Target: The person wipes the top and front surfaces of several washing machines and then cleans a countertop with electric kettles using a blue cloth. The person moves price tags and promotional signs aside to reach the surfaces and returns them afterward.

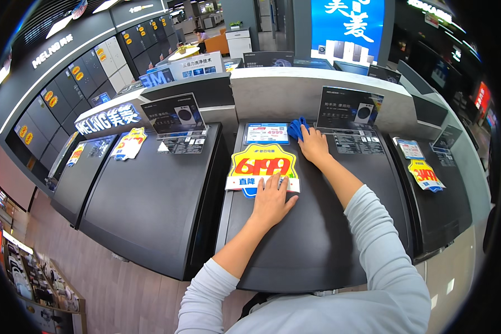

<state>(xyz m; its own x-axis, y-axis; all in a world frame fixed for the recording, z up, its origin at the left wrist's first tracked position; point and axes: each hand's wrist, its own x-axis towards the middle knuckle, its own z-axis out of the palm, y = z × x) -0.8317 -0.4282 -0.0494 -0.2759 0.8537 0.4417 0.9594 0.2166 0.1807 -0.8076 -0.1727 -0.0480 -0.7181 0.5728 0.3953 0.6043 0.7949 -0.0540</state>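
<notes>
Before me is the dark top of a washing machine [313, 234]. My left hand [271, 202] lies with spread fingers on the lower edge of a yellow and red price sign [264, 160]. Up and to the right, my right hand [314, 144] presses on a bunched blue cloth [297, 128] against the machine's top. The cloth is beside a clear-framed price card [267, 133], between it and a black display stand [349, 109]. A printed spec label [358, 142] lies just right of my right hand.
Another dark machine [150, 188] with a black display stand [174, 113] and a price sign [128, 144] stands at the left, across a narrow gap. A further machine [434, 208] is at the right. A stone-look partition [317, 94] rises behind. A seated person [200, 38] is far off.
</notes>
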